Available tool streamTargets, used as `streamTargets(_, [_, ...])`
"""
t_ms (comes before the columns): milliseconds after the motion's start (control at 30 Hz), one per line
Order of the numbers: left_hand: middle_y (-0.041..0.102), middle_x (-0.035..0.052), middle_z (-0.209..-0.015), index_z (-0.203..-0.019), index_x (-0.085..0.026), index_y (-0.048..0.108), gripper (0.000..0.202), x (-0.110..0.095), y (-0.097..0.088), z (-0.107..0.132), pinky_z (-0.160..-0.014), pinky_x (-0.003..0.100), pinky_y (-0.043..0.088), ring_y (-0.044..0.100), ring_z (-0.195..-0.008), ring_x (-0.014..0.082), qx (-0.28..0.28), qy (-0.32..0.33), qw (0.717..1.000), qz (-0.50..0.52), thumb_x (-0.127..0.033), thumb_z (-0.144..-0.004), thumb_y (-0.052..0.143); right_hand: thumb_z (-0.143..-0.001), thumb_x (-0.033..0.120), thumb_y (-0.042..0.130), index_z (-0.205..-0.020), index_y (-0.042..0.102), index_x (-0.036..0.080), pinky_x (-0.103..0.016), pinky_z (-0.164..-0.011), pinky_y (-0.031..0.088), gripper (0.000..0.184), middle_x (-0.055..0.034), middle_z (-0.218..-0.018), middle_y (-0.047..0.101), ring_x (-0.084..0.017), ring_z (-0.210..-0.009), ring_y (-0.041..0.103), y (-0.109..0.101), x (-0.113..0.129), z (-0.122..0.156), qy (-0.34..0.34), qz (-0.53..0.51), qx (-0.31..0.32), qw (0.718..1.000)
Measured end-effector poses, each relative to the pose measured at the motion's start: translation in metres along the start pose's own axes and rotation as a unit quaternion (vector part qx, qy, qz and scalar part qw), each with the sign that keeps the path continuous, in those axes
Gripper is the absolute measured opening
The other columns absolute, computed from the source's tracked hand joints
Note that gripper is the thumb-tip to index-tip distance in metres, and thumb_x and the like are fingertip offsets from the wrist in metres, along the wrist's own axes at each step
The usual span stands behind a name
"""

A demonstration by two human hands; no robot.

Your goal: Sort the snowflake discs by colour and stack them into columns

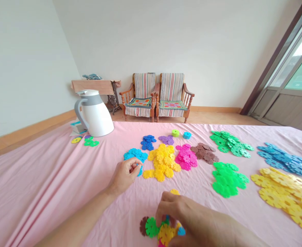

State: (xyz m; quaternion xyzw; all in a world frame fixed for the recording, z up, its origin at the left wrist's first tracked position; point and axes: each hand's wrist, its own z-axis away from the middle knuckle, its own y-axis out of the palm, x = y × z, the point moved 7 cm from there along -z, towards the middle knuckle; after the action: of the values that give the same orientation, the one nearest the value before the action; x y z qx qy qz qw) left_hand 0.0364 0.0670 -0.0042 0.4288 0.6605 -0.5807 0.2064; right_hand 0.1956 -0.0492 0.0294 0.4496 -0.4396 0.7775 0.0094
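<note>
My left hand (126,173) is closed in a pinch just in front of a light-blue pile of notched flower-shaped plastic discs (135,154). A light-blue disc shows beside its fingertips; whether they hold it or anything else I cannot make out. My right hand (175,211) reaches down over a small mixed cluster of discs (165,234), its fingers curved and apart. Brown, green, yellow, blue and pink pieces show in that cluster, partly hidden by the hand. A yellow disc (174,192) lies just beyond the right knuckles. Ahead lies a yellow pile (163,161).
Pink (186,157), brown (204,153), purple (166,139) and dark-blue (148,142) disc piles lie farther back. Green (229,180), blue (284,157) and large yellow (287,195) piles lie right. A white jug (96,116) stands back left on the pink cloth (63,185).
</note>
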Motion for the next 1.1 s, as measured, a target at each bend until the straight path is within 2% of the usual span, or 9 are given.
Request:
streamTargets(100, [0.047,-0.0055,-0.050,-0.078,-0.015,0.063,0.019,0.000,0.000,0.000,-0.038,0.018,0.033,0.045,-0.039,0.0087,0.001,0.000,1.000,0.002,-0.028,-0.078,0.049,-0.066,0.010,0.064,-0.088,0.057,0.026,-0.020,-0.068,0.039,0.028,0.0026,-0.096,0.056,-0.014,-0.080,0.053,0.002,0.003,-0.002,0.007,0.004,0.009,1.000])
streamTargets(267, [0.048,-0.0049,-0.053,-0.078,-0.015,0.063,0.020,0.000,0.001,0.000,-0.038,0.017,0.033,0.044,-0.040,0.0084,0.004,-0.002,1.000,0.009,-0.029,-0.079,0.049,-0.063,0.012,0.062,-0.082,0.052,0.023,-0.019,-0.063,0.037,0.024,0.0049,-0.087,0.054,-0.010,-0.072,0.049,-0.001,-0.014,-0.003,0.014,-0.041,-0.063,0.997])
streamTargets(400, [0.048,-0.0049,-0.053,-0.078,-0.015,0.062,0.019,0.002,0.002,-0.001,-0.038,0.017,0.033,0.044,-0.040,0.0082,0.006,-0.001,1.000,0.008,-0.030,-0.080,0.049,-0.067,0.012,0.056,-0.072,0.050,0.020,-0.018,-0.054,0.034,0.012,0.0060,-0.069,0.051,-0.008,-0.062,0.045,-0.010,-0.028,-0.005,0.023,-0.091,-0.080,0.992])
streamTargets(467, [0.048,-0.0048,-0.054,-0.077,-0.016,0.062,0.020,0.003,0.002,-0.001,-0.039,0.017,0.034,0.044,-0.040,0.0082,0.009,0.001,1.000,0.006,-0.031,-0.080,0.050,-0.070,0.012,0.054,-0.071,0.050,0.019,-0.019,-0.052,0.033,0.008,0.0058,-0.065,0.049,-0.008,-0.059,0.043,-0.025,-0.038,-0.011,0.035,-0.101,-0.129,0.986])
streamTargets(600, [0.047,-0.0051,-0.053,-0.077,-0.016,0.061,0.020,0.002,0.002,-0.001,-0.039,0.017,0.034,0.044,-0.040,0.0083,0.011,0.005,1.000,0.007,-0.032,-0.081,0.050,-0.072,0.011,0.051,-0.072,0.048,0.018,-0.020,-0.049,0.032,0.008,0.0052,-0.062,0.048,-0.008,-0.055,0.044,-0.061,-0.064,-0.022,0.063,-0.106,-0.289,0.949])
streamTargets(700, [0.046,-0.0053,-0.053,-0.078,-0.015,0.062,0.021,0.002,0.002,0.000,-0.039,0.017,0.034,0.043,-0.040,0.0080,0.011,0.009,1.000,0.007,-0.032,-0.081,0.050,-0.074,0.013,0.049,-0.080,0.049,0.018,-0.021,-0.052,0.036,0.008,0.0031,-0.067,0.054,-0.009,-0.058,0.050,-0.069,-0.076,-0.026,0.052,-0.156,-0.329,0.930])
streamTargets(800, [0.047,-0.0051,-0.054,-0.078,-0.015,0.062,0.021,0.002,0.002,0.000,-0.039,0.017,0.034,0.044,-0.040,0.0080,0.014,0.010,1.000,0.005,-0.032,-0.081,0.050,-0.075,0.015,0.050,-0.074,0.054,0.018,-0.021,-0.050,0.034,0.005,0.0041,-0.061,0.053,-0.008,-0.054,0.047,-0.064,-0.074,-0.020,0.061,-0.093,-0.289,0.951])
streamTargets(933, [0.048,-0.0048,-0.055,-0.078,-0.016,0.062,0.019,0.003,0.002,0.000,-0.039,0.017,0.034,0.045,-0.041,0.0081,0.009,0.006,1.000,0.001,-0.030,-0.080,0.050,-0.072,0.011,0.053,-0.075,0.061,0.018,-0.019,-0.053,0.036,0.011,0.0034,-0.066,0.057,-0.009,-0.060,0.049,-0.036,-0.051,-0.012,0.020,-0.062,-0.144,0.987])
streamTargets(1100, [0.048,-0.0051,-0.053,-0.078,-0.016,0.063,0.017,0.000,0.000,0.000,-0.038,0.016,0.034,0.045,-0.042,0.0083,0.002,0.006,1.000,0.006,-0.028,-0.078,0.051,-0.066,0.005,0.055,-0.092,0.064,0.023,-0.020,-0.065,0.041,0.033,0.0015,-0.083,0.058,-0.010,-0.071,0.054,-0.015,-0.024,-0.007,-0.028,0.002,-0.094,0.995])
